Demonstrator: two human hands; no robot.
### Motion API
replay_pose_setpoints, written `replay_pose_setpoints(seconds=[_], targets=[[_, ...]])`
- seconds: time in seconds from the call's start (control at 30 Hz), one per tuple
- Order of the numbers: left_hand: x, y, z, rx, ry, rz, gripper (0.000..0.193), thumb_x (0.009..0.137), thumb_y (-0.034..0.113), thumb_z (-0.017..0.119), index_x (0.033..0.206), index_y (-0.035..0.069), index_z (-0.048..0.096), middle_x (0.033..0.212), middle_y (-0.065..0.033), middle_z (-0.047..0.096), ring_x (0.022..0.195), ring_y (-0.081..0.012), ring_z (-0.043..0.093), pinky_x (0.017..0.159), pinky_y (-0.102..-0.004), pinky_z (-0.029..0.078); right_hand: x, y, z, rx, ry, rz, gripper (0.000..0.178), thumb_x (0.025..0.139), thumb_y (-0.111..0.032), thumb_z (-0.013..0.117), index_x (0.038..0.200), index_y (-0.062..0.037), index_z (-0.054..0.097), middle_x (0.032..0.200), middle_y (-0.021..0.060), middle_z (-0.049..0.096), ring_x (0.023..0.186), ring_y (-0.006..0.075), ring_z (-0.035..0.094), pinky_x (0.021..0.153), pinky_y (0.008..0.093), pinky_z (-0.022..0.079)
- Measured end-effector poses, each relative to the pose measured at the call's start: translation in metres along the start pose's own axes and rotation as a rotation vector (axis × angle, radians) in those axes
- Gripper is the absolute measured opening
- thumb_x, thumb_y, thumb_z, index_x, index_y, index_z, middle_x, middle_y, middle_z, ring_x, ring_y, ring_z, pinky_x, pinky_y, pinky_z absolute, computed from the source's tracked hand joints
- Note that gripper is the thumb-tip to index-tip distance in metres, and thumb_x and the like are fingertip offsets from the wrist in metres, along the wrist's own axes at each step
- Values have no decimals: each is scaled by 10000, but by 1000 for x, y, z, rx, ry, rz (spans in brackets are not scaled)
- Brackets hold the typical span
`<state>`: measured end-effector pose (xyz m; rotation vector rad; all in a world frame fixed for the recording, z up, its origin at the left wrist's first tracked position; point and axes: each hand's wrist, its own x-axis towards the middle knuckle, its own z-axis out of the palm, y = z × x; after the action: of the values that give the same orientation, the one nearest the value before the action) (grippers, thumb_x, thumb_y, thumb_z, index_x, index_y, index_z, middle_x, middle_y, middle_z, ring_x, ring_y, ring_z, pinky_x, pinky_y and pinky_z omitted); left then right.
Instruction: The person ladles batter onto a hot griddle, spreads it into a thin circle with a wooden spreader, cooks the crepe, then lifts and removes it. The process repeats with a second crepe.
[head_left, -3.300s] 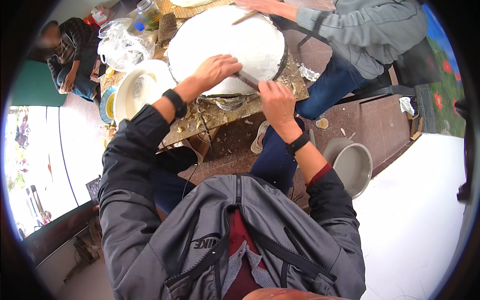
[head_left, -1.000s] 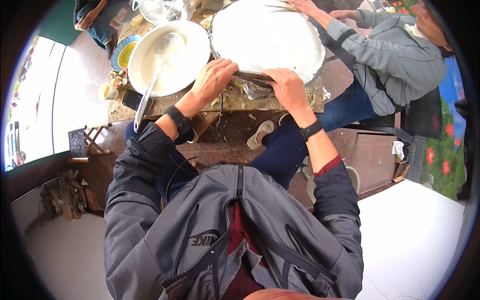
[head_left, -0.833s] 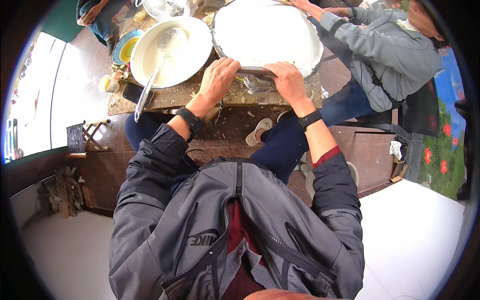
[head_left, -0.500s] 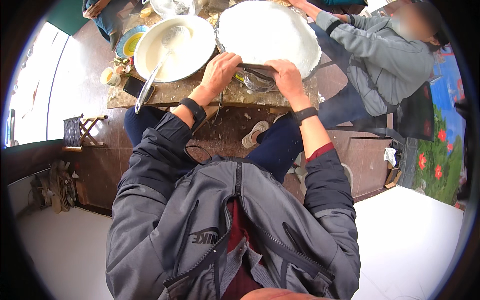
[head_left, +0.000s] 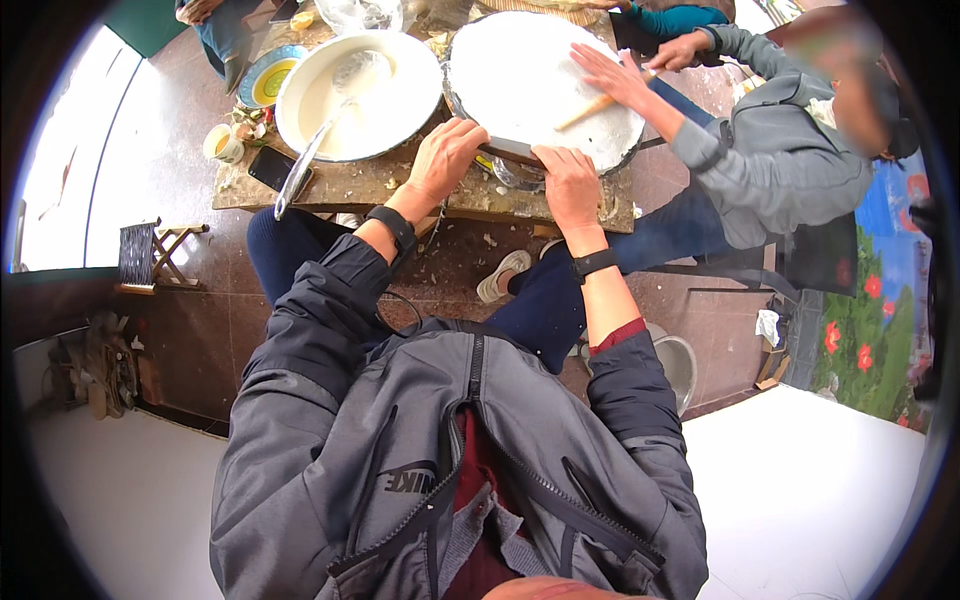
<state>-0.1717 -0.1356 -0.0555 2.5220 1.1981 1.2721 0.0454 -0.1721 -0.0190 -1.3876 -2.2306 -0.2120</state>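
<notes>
Both my hands grip the ends of a dark, flat strip (head_left: 514, 154) at the near edge of a large round sheet coated in white (head_left: 505, 70). My left hand (head_left: 447, 160) has its fingers curled over the strip's left end. At the right end, my right hand (head_left: 570, 182) is closed with its fingertips bent over it. Beneath the strip is something shiny and clear, partly hidden. Over the white sheet, a co-worker's flat hand (head_left: 612, 80) is above a pale wooden stick (head_left: 586, 112), whose other end is in that person's other hand (head_left: 680, 50).
Left of the sheet stands a white basin (head_left: 290, 112) of pale liquid, with a metal ladle (head_left: 300, 172) leaning over its rim. A phone (head_left: 268, 168), a paper cup (head_left: 222, 145) and a blue-rimmed bowl (head_left: 250, 88) lie farther left on the wooden table (head_left: 380, 185).
The strip's broad face has tipped down against the sheet's near edge, and my right hand has come slightly lower. The co-worker's hands have come in over the sheet with the wooden stick.
</notes>
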Motion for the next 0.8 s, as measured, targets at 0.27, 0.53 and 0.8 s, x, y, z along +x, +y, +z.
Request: replay_pose_setpoints(seconds=[0.27,0.53,0.8], targets=[[-48,19,-5,-192,-19,-189,190,725,36,668,893,63,584,849,-78,572,847,-285,557,764,-374,463,-26,-18,-8,34,-67,-57,305,742,10,584,1015,-101,663,956,35,663,936,229,602,841,347,457],[-72,34,-2,-1355,100,-876,218,925,178,634,1087,38,594,999,14,632,917,-78,554,851,-264,453,-64,-80,-2,866,-106,635,269,871,-212,691,1037,-8,636,866,109,671,808,129,611,742,286,478],[-59,105,41,-1037,401,-981,357,1027,299,446,862,4,562,698,58,454,668,-60,367,569,-256,350,-74,-113,15,1120,358,928,216,906,-128,642,1057,16,588,928,42,642,831,108,557,756,265,462]])
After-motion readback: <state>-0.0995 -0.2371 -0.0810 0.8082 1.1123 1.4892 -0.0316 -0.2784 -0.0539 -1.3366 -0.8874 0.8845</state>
